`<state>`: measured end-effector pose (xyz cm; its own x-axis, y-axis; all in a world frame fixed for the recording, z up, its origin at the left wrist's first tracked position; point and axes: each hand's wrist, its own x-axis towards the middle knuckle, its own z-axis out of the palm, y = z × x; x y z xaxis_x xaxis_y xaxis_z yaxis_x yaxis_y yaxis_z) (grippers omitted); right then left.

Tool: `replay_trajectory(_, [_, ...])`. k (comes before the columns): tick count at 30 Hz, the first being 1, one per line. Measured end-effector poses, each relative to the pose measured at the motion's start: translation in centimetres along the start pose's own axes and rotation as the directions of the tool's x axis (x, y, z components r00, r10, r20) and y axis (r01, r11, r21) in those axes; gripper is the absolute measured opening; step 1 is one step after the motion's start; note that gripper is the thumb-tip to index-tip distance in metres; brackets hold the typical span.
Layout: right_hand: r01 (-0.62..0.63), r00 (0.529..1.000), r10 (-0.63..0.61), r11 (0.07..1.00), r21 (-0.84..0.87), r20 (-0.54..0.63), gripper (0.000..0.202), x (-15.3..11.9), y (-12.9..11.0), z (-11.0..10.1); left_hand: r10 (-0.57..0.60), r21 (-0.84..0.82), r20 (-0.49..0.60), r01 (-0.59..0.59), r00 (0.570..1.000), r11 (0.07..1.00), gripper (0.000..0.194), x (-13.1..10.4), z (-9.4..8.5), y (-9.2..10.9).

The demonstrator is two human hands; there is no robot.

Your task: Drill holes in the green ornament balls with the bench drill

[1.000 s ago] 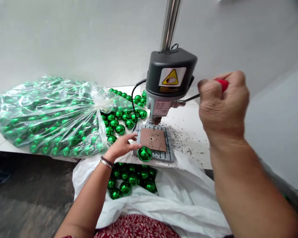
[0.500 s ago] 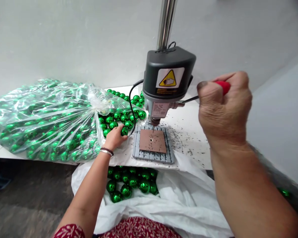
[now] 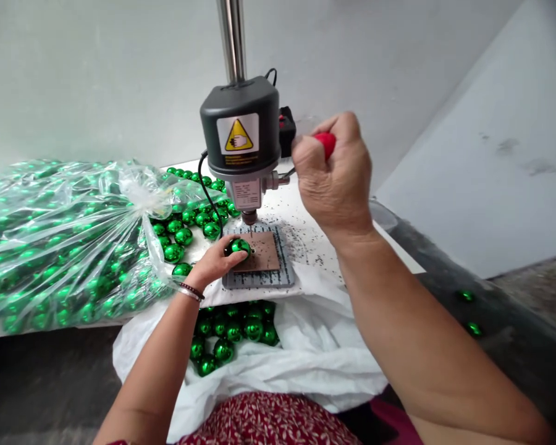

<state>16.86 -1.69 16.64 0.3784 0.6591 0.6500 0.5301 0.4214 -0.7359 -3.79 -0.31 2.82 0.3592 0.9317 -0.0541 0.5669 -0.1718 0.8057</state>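
My left hand (image 3: 215, 262) holds a shiny green ball (image 3: 240, 247) over the left part of a brown square plate (image 3: 265, 250), just left of the drill bit. The plate rests on the grooved grey base (image 3: 285, 275) of a drill press (image 3: 240, 133). The bit points down above the plate, apart from the ball. Raised at the right, my right hand (image 3: 336, 179) is closed around the red knob (image 3: 325, 144) of the press lever.
Behind my left hand lie loose green balls (image 3: 183, 236). A large clear bag (image 3: 74, 247) of green balls fills the left. More balls lie on white cloth (image 3: 315, 358) below the table edge. Dark shavings dot the white table (image 3: 301, 216).
My left hand has carried a green ball rightward from beside the loose balls onto the brown plate. My right hand still grips the knob. The camera view has turned to the right.
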Motion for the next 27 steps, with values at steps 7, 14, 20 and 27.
replay_trajectory(7, [-0.075,0.994,0.084,0.99,-0.115,0.069,0.031,2.1,-1.3,-0.2,-0.051,0.26,-0.024,0.056,0.998,0.964,0.058,1.0,0.2,0.8])
replay_trajectory(14, [-0.075,0.992,0.086,0.991,-0.106,0.096,0.034,2.3,-1.2,-0.1,0.006,0.359,-0.034,0.006,0.999,0.933,0.053,2.2,0.4,1.2])
replay_trajectory(20, [-0.073,0.992,0.083,0.992,-0.106,0.092,0.035,2.3,-1.2,-0.2,0.068,0.43,0.014,-0.067,0.998,0.9,0.047,3.1,0.7,1.8])
replay_trajectory(27, [-0.076,0.994,0.082,0.994,-0.075,0.078,0.03,2.2,-1.3,-0.2,-0.004,0.136,0.03,0.0,1.0,0.991,0.066,3.0,1.5,0.9])
